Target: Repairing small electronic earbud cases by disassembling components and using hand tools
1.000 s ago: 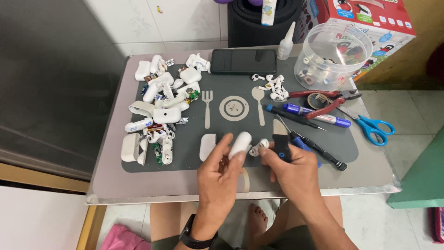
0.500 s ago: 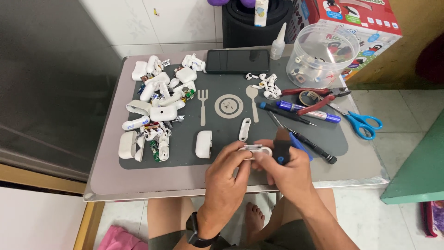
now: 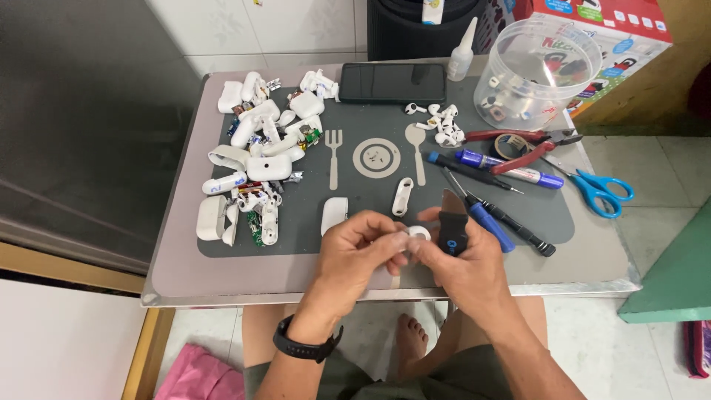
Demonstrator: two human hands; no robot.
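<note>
the person's left hand (image 3: 354, 255) and right hand (image 3: 463, 270) meet over the near edge of the surface (image 3: 222, 278), just above the dark mat (image 3: 385, 118). between the fingertips of both sits a small white case part (image 3: 417, 234), pinched from either side. the right hand's grip also clamps a black-handled pry tool (image 3: 452, 226), its metal blade pointing toward the far edge. so both grips are closed, the left on the white part alone, the right on the part and the tool together.

to do this well, the left hand would best keep the white part steady and low while the right lets the blade find a seam; whether there is a seam under the fingers cannot be told. a light, shallow push seems wiser than force, as the part looks thin and the left fingertips lie close to the blade.

room is tight. the hands work right at the near edge, so a dropped piece could fall to the floor beside the bare foot (image 3: 412, 341). just beyond the hands lie a white case half (image 3: 334, 215) and a white lid strip (image 3: 402, 196); screwdrivers (image 3: 489, 215) lie just to the right. the pile of white shells (image 3: 255, 163) fills the left side, the clear tub (image 3: 544, 70) the far right corner. the barest mat is at its near right corner.
</note>
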